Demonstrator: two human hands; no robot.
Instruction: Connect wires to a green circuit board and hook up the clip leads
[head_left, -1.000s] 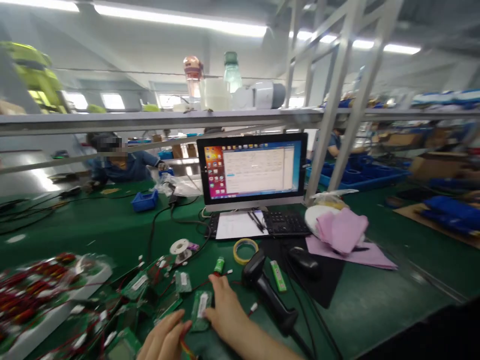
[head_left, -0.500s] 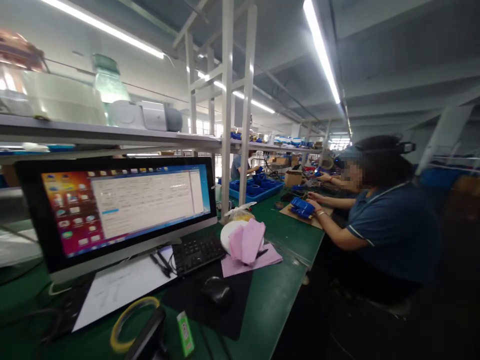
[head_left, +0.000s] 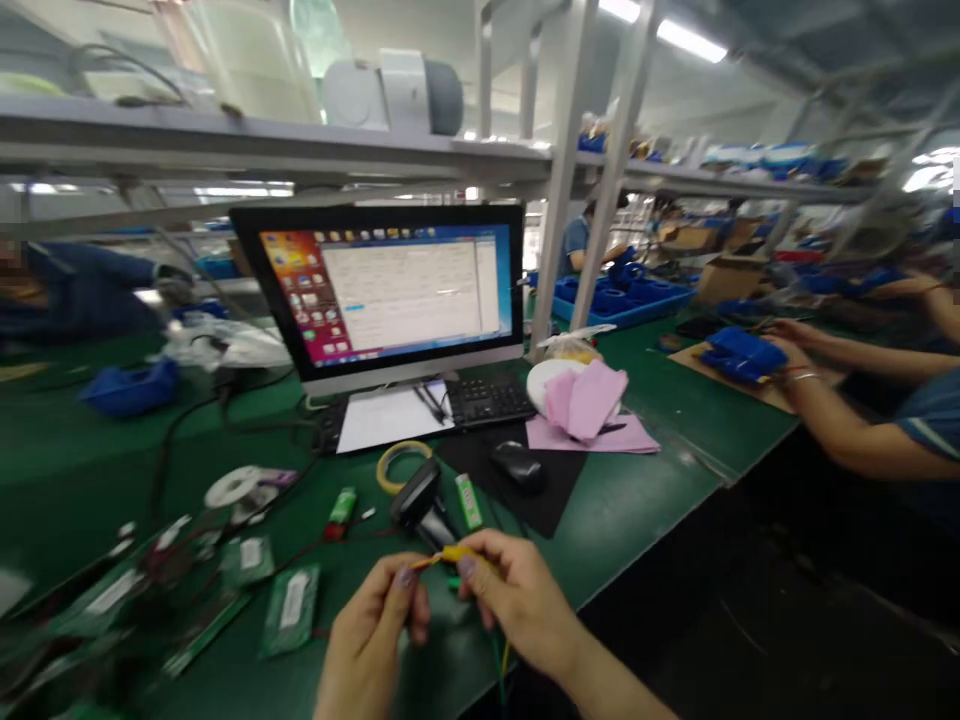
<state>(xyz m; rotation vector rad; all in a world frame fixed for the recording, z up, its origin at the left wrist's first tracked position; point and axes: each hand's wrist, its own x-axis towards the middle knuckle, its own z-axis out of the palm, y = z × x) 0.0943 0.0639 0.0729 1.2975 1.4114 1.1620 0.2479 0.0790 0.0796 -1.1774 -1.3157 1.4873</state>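
Observation:
Low in the middle of the head view, my two hands meet over the green bench. My left hand (head_left: 379,630) is closed, thumb against forefinger, on a thin orange wire (head_left: 424,563). Between the thumb and fingers of my right hand (head_left: 529,605) is a small yellow piece (head_left: 454,553), whose exact kind I cannot make out. The wire's end meets or nearly meets this piece. Green and yellow strands (head_left: 501,655) hang below my right hand. Just beyond my fingers lie a black barcode scanner (head_left: 420,500) and a green-and-white box (head_left: 469,502).
Behind stand a monitor (head_left: 420,300), a keyboard (head_left: 491,399) and a mouse (head_left: 517,466). Yellow tape (head_left: 384,470) lies nearby. Several bagged circuit boards (head_left: 291,608) and cables cover the left side. Pink cloths (head_left: 589,400) lie right; a co-worker's hands (head_left: 795,350) hold a blue part.
The view has tilted down and swung left, so the monitor sits higher and further right. Both my hands, holding the wire and yellow piece, have come into view.

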